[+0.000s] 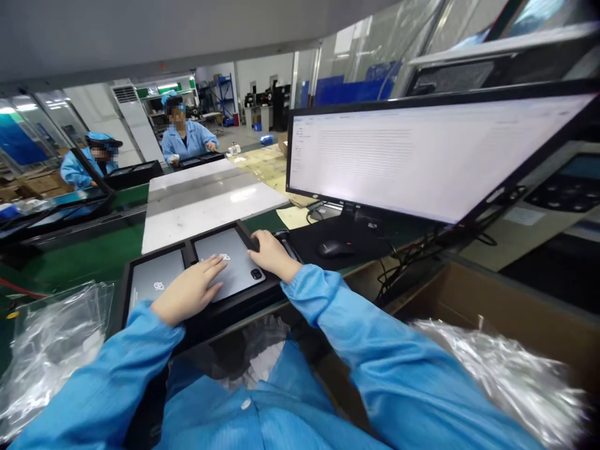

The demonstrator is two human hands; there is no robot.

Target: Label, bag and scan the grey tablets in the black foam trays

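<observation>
Probably light, stiff and slick, the tablet (pixel 237 265) lies in the black tray (pixel 244 304) beneath the spread left grip (pixel 191 290); whether the right grip (pixel 273 255), curled beside it, pinches anything is unclear. Its edges seem the safest hold.

green bench (pixel 117 244) | on it: black tray (pixel 250 299) | white board (pixel 210 203) | black mat (pixel 307 240) | plastic bags (pixel 59 337)
</observation>
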